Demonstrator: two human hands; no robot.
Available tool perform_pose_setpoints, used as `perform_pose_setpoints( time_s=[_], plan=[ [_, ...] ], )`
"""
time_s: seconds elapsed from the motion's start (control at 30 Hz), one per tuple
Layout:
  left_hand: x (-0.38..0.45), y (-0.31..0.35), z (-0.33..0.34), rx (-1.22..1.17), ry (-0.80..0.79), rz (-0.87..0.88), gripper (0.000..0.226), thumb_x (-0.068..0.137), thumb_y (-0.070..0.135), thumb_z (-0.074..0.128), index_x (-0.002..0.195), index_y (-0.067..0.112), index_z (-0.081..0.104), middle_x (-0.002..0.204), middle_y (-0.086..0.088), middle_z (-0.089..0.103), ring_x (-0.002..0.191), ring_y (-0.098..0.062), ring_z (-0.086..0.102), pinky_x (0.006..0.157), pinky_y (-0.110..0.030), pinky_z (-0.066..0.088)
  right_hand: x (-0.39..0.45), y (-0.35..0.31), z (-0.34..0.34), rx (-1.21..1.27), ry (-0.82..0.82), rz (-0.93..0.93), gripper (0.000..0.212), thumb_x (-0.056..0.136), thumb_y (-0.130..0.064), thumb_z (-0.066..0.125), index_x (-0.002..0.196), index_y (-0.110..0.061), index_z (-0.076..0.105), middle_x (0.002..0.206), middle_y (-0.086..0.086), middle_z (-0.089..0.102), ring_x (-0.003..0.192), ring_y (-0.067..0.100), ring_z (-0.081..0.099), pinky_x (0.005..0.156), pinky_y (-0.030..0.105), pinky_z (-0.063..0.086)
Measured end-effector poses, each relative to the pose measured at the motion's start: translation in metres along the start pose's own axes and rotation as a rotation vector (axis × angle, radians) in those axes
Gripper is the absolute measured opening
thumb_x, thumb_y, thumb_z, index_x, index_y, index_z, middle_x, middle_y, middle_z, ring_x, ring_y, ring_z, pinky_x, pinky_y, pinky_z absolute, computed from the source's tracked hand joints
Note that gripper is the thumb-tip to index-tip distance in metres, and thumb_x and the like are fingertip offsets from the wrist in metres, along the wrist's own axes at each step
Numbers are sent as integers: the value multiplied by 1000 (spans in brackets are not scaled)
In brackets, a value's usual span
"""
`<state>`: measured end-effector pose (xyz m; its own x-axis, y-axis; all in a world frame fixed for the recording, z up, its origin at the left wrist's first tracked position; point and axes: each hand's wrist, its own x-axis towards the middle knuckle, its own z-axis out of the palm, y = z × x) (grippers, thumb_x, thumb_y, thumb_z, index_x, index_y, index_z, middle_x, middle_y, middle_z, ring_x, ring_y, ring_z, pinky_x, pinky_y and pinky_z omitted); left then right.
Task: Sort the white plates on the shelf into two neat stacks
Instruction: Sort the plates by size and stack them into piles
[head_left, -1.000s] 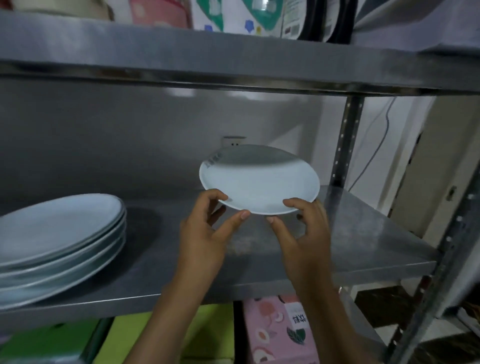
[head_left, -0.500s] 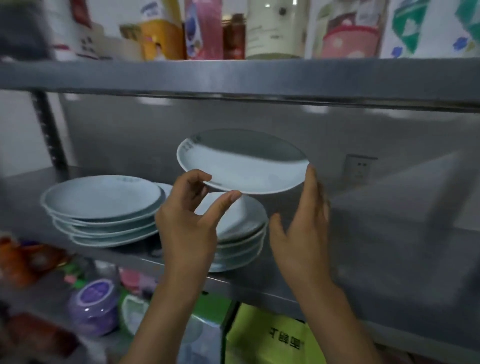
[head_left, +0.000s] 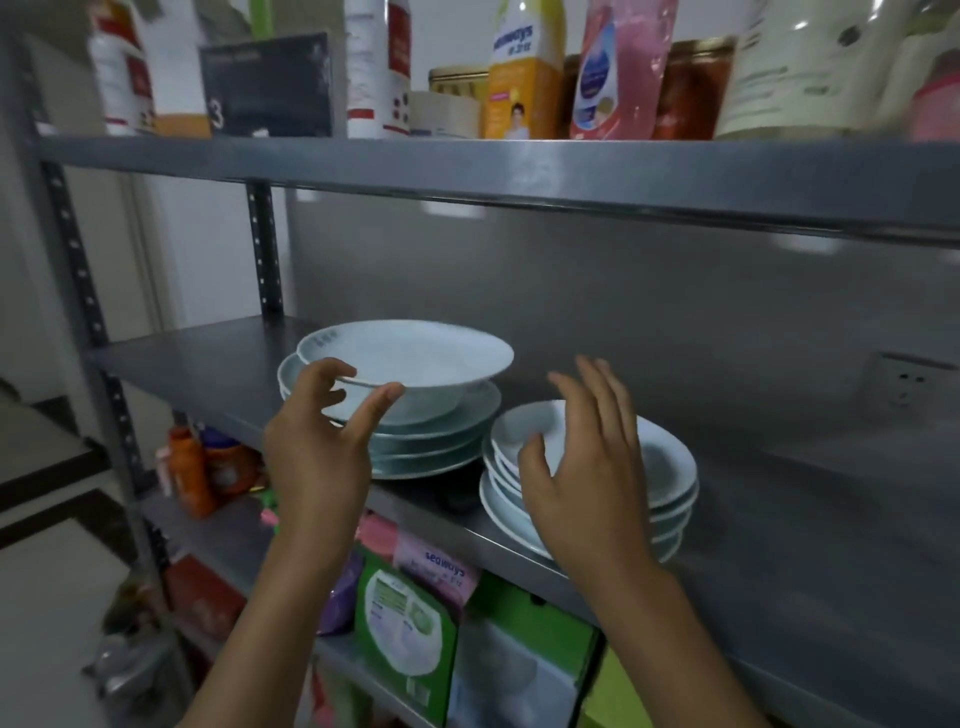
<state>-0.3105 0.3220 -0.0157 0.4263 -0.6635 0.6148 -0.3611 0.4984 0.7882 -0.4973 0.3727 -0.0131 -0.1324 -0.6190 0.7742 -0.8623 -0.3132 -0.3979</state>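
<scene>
On shelf (head_left: 218, 358): two plate stacks (head_left: 431, 441).

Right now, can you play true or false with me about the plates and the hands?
1. The left hand holds a white plate by its rim. True.
2. That plate is over the left stack. True.
3. The right hand grips a plate too. False: its fingers are spread and hold nothing, in front of the right stack.
4. The two stacks sit on different shelves. False: both are on the same grey shelf.
</scene>
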Motion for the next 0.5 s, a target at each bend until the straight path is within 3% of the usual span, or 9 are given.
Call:
perform_pose_setpoints(
  time_s=[0.1,0.23,0.33,0.5],
  plan=[
    [-2,-14,-1,123,5,31,37,74,48,74,99,24,61,94,12,59,89,-13,59,71,-30,42,-4,-9,11,-2,-6,-51,39,88,-15,56,127,-14,53,150,2,37,144,15,21,114,36,30],
    [-4,-29,1,236,-23,27,41,74,57,68,100,27,61,91,6,58,94,-20,57,67,-31,37,-6,-16,20,5,-29,-69,36,88,-14,57,124,-15,55,149,1,38,144,15,22,114,38,31],
    [-4,-32,2,298,-37,12,44,76,60,63,107,29,60,97,1,53,106,-24,50,69,-31,36,-6,-19,24,-1,-35,-63,36,88,-14,57,123,-15,55,149,2,39,143,15,22,114,39,32],
    [-2,-43,3,327,-101,50,47,80,56,61,111,21,58,111,-3,63,114,-26,41,76,-32,36,-10,-21,32,-7,-49,-24,35,88,-15,57,122,-16,56,149,1,38,143,15,21,114,39,31]
  ],
)
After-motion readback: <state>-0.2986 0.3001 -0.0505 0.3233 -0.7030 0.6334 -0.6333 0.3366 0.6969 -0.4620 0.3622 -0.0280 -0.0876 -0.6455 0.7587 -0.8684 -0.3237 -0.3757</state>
